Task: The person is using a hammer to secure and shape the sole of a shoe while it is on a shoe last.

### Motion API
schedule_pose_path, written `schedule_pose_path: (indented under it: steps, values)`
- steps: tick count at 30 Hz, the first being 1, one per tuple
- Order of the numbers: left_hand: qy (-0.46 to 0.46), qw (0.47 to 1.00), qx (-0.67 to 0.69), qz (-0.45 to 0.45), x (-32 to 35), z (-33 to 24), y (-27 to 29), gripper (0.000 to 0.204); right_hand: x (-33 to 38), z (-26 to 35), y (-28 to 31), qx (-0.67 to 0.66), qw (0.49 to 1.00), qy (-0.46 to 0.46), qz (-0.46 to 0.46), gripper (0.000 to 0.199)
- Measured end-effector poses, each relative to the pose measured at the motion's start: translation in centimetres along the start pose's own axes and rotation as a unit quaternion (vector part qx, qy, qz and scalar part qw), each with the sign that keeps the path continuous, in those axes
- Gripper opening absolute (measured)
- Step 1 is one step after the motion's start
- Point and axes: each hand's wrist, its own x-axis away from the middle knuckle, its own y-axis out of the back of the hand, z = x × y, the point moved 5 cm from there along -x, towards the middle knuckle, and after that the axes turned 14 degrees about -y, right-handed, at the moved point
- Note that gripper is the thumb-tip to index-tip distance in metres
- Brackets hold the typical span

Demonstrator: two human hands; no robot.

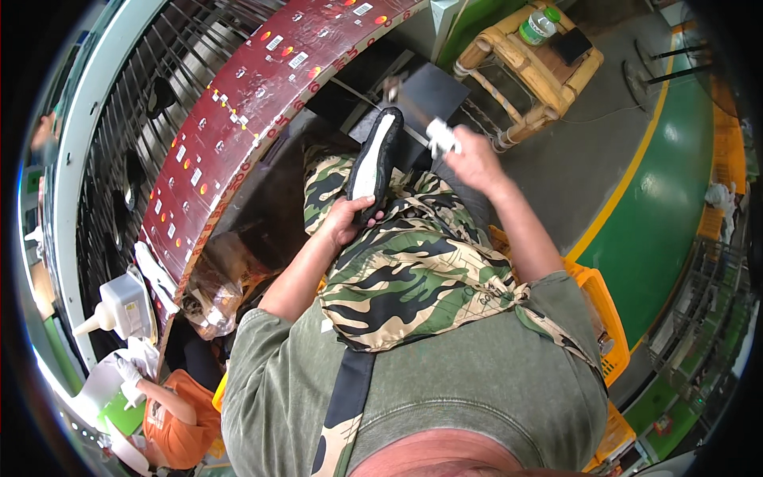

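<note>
My left hand (347,220) is closed round one end of a black shoe (370,168), which is held sole side up over my lap. A long white strip runs down the middle of its underside. My right hand (477,163) grips the white-wrapped handle of a hammer (415,114). The hammer's head is slightly blurred and hangs just above the far end of the shoe; whether they touch, I cannot tell. A camouflage apron (421,270) covers my lap beneath both hands.
A dark red covered bench (238,119) curves along my left, beside a conveyor with dark rods (135,95). A white squeeze bottle (123,308) stands near it. A bamboo stool (517,75) carries a green-capped bottle (539,28). A co-worker in orange (179,417) is at lower left.
</note>
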Motion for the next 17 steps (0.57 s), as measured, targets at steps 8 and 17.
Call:
schedule_pose_path:
  steps: [8,17]
  values:
    - [-0.111,0.988,-0.102,-0.016,0.3,2.2,0.2,0.024,2.7,17.1,16.3,-0.372,0.839,0.302,-0.260,0.007]
    - [-0.094,0.987,-0.122,-0.040,0.2,1.7,0.5,0.025,-0.3,0.1,-2.8,-0.038,0.982,-0.165,0.081,0.031]
